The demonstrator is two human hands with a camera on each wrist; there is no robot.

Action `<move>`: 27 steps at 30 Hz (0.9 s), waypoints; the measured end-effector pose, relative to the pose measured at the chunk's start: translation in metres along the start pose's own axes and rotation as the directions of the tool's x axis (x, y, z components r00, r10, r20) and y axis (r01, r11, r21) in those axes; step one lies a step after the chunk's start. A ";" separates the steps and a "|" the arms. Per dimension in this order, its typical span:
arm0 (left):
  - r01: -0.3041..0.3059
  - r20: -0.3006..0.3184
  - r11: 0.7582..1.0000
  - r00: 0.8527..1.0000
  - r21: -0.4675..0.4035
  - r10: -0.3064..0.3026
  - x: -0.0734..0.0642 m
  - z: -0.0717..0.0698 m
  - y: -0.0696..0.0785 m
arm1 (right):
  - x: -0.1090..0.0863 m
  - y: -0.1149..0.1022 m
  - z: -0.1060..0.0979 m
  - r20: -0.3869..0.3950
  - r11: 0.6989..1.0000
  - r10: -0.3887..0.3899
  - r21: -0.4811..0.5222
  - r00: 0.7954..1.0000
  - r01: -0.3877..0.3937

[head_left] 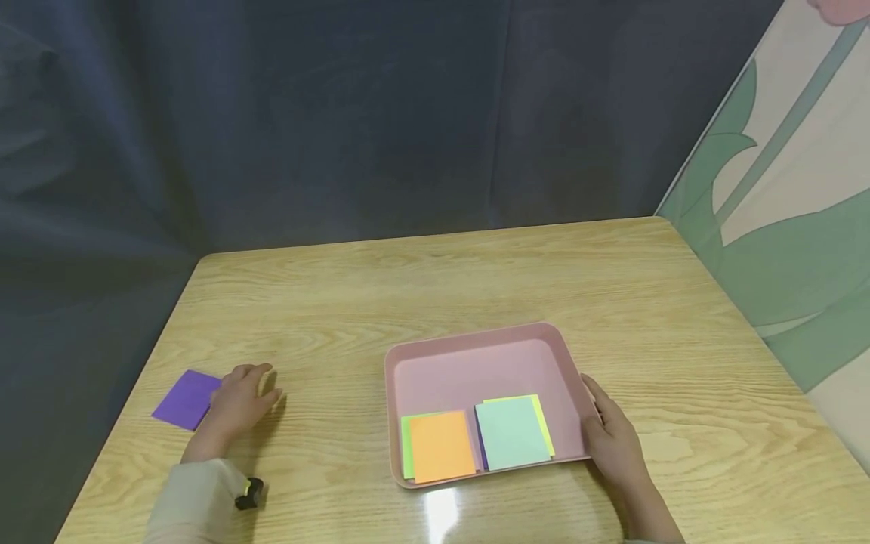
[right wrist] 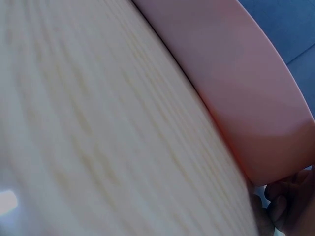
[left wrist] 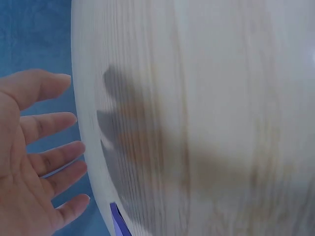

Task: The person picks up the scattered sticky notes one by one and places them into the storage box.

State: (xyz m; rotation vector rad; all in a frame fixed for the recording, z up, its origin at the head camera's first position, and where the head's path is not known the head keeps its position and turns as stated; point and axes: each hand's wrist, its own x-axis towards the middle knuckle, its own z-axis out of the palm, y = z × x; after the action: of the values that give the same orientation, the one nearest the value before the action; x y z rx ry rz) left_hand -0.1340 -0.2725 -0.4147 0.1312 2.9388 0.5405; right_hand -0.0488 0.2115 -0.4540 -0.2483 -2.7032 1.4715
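Observation:
My left hand [head_left: 238,404] hovers over the left part of the table with its fingers spread and loosely bent, holding nothing. A purple square sticky note [head_left: 185,400] lies just left of it; one corner of purple [left wrist: 119,222] shows low in the left wrist view. At the right, my right hand [head_left: 615,438] grips the right side of a shallow pink tray [head_left: 469,370], near its front corner. Inside the tray, an orange note [head_left: 443,447] overlaps a green one [head_left: 406,453]. Beside them a pale mint note [head_left: 513,434] covers most of a yellow note [head_left: 541,423] and a dark one.
The light wood table [head_left: 326,302] has a dark curtain [head_left: 374,121] behind and to its left. A cloth with green leaf shapes [head_left: 802,249] hangs along the right side. A small black device [head_left: 249,493] sits at my left cuff.

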 end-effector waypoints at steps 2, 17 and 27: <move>0.012 0.007 1.000 1.000 -0.007 -0.012 0.000 -0.002 -0.004 | 0.000 0.000 0.000 -0.004 1.000 -0.005 -0.002 1.000 0.005; 0.135 0.036 0.990 0.990 -0.028 -0.134 0.000 -0.009 -0.035 | -0.002 0.002 0.000 -0.014 1.000 0.001 0.007 1.000 -0.001; 0.164 0.075 0.986 0.984 -0.038 -0.161 0.001 -0.015 -0.060 | 0.000 0.003 0.001 -0.014 1.000 0.001 0.008 1.000 -0.001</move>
State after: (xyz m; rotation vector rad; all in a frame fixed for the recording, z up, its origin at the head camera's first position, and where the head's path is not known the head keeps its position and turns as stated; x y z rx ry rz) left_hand -0.1405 -0.3336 -0.4229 -0.0921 2.8324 0.5628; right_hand -0.0482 0.2116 -0.4569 -0.2581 -2.6858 1.4750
